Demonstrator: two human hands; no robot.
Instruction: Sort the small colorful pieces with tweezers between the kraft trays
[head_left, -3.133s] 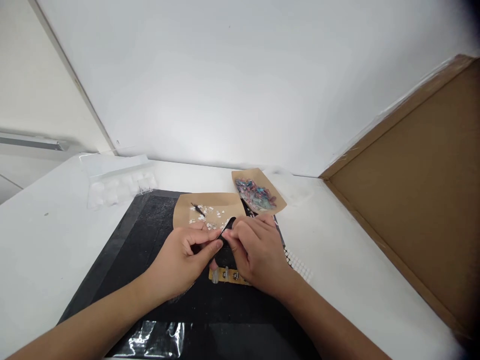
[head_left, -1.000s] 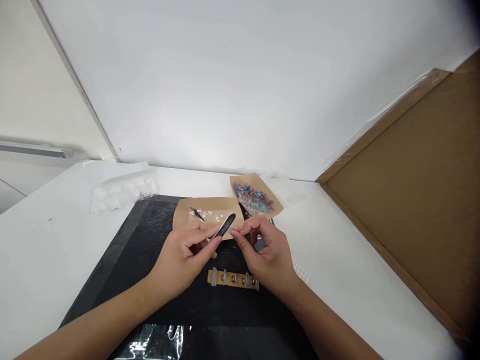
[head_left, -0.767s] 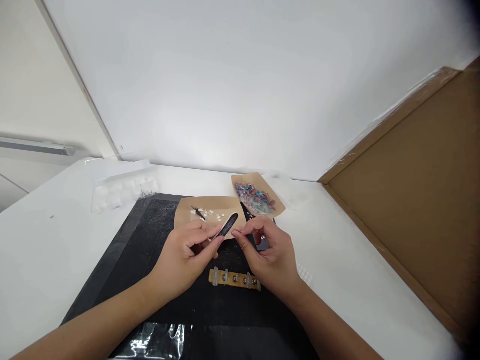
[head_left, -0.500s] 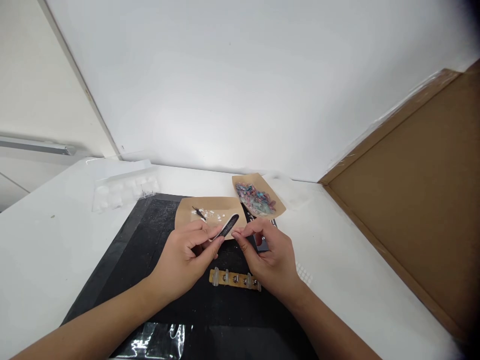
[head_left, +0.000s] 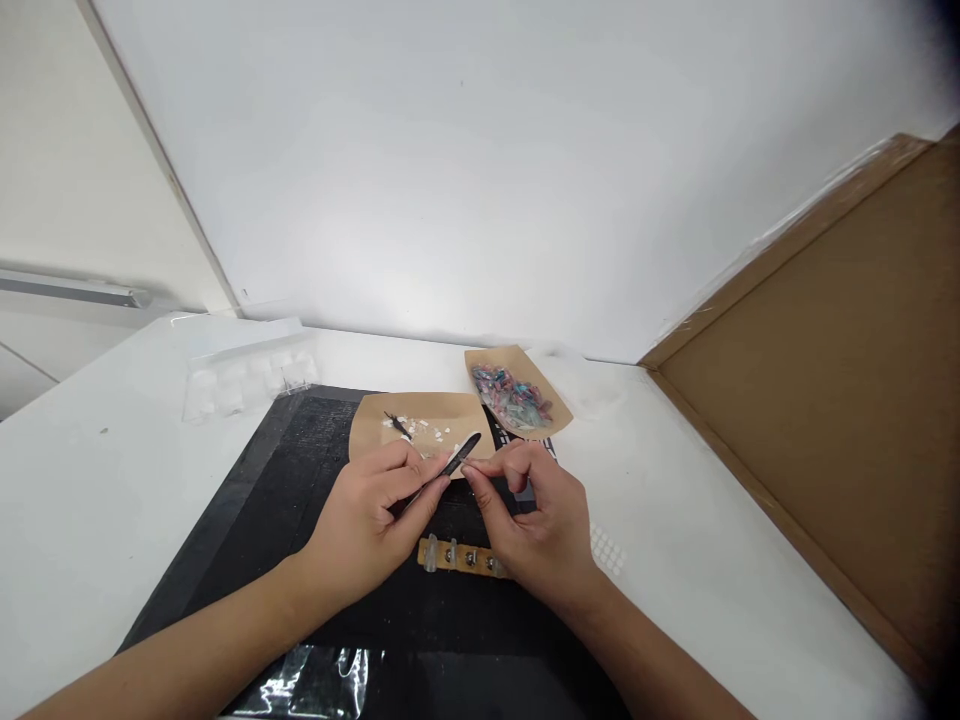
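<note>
My left hand (head_left: 371,515) grips a slim black nail file (head_left: 450,465), which points up and to the right. My right hand (head_left: 529,520) is pinched on something tiny, probably a clear nail tip, held against the file's upper end. Just below both hands a tan strip (head_left: 450,553) carrying clear nail tips lies on the black mat (head_left: 300,480). Behind the hands sits a brown paper piece (head_left: 424,420) with white bits and a small dark tool on it.
A second brown paper piece (head_left: 517,398) holds a pile of coloured nail tips. A clear plastic tray (head_left: 244,372) rests at the back left of the white table. A brown board (head_left: 832,400) leans at the right. A dotted white sheet (head_left: 607,550) lies by my right wrist.
The hands parted after being pressed together, then my right fingers came back to the file's tip. The file is turned edge-on now and my right hand hides the strip's right end.
</note>
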